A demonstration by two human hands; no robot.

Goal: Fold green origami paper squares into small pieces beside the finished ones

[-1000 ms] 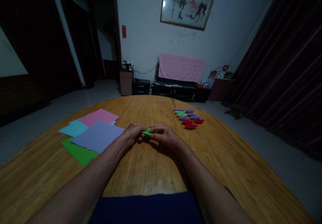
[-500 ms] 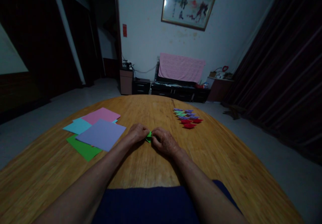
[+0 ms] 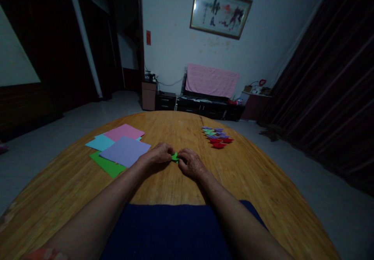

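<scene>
A small folded piece of green paper (image 3: 175,157) is held between my two hands, just above or on the table; which, I cannot tell. My left hand (image 3: 161,152) pinches its left side, and my right hand (image 3: 191,162) grips its right side. Fingers cover much of the paper, so its full shape is hidden. Left of my hands lie loose paper sheets: a purple sheet (image 3: 125,151) on top, with a pink sheet (image 3: 124,132), a light blue sheet (image 3: 101,142) and a green sheet (image 3: 108,166) partly under it.
On the right side of the round wooden table (image 3: 245,182) sit several small folded paper boats (image 3: 218,145) in red, purple and pale green. A dark blue cloth (image 3: 166,229) lies at the near edge. Beyond the table stands a low black cabinet (image 3: 198,106).
The green paper between my fingers looks flatter, and its lower point no longer shows. My hands stay close together around it. The view has shifted slightly.
</scene>
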